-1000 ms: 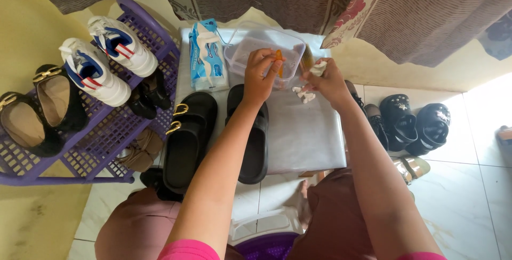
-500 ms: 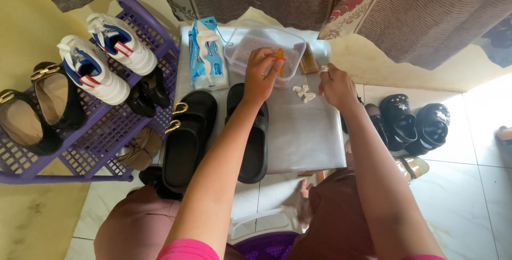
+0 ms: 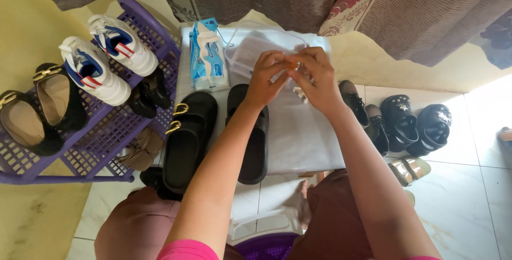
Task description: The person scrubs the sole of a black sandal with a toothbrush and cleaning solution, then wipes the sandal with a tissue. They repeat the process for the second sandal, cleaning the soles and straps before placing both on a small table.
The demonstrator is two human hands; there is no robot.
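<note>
Both forearms reach forward, left hand (image 3: 266, 78) and right hand (image 3: 318, 78) meeting just above the clear plastic container (image 3: 250, 52). Each grip is pressed together, pinching one small orange item (image 3: 293, 65) between the fingertips. White bits (image 3: 302, 96) lie on the white cloth (image 3: 304, 137) below the right hand.

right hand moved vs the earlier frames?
Yes. The right hand has shifted left, toward the clear plastic container, and now meets the left hand over it. Earlier it sat apart, nearer the white cloth's right edge.
</note>
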